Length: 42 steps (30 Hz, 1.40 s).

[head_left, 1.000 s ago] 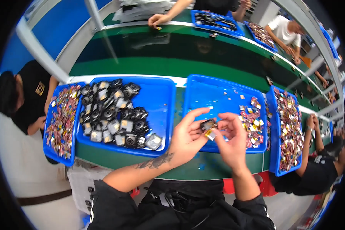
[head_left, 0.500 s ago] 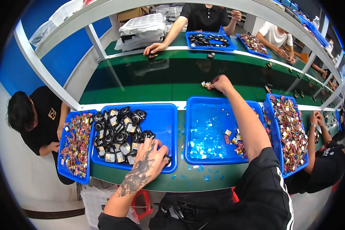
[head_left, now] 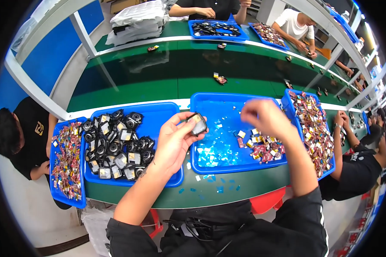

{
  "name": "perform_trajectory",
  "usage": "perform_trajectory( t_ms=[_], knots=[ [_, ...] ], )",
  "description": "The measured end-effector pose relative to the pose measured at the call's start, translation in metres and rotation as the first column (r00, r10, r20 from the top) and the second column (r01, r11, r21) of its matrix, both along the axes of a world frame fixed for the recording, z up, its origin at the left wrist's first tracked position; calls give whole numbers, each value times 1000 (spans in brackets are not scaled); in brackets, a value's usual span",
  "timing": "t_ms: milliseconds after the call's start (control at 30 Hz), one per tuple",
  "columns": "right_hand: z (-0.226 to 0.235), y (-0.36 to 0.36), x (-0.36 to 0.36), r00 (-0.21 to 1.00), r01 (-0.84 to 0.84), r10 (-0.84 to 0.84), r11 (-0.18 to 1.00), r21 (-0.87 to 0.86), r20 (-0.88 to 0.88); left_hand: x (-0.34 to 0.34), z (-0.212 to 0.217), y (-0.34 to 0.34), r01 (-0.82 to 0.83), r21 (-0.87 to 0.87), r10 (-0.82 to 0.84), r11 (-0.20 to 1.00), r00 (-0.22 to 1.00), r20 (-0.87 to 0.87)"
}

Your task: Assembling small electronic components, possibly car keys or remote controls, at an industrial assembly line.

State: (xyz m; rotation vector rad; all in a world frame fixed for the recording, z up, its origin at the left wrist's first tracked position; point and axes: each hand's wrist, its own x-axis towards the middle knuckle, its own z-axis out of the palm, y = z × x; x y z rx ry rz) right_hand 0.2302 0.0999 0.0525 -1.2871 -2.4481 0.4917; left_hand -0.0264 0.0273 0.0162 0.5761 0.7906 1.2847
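Hovering over the green bench, blue wall leftward, left hand is pinching a casing, right hand curling, contents unclear.

Plastic casing, glossy green belt

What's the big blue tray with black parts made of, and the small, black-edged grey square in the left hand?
The big blue rectangular tray looks like smooth plastic: soft shine, rounded corners. The small black-edged grey square seems plastic, with crisp edges; its shiny face could be glass.
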Motion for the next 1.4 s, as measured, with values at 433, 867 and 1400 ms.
perform_trajectory(
  t_ms=[433,867,1400],
  knots=[
    [-42,-48,8,999,26,-19,977,212,-34,13,-14,-11,219,112,-201,969,968,-149],
    [-12,-93,-42,676,-3,-337,888,-461,-655,17,-8,-21,445,331,-89,832,697,-712],
    [-32,-100,-72,892,227,-26,889,397,-452,22,-27,-21,234,314,40,920,742,-669]
  ],
)
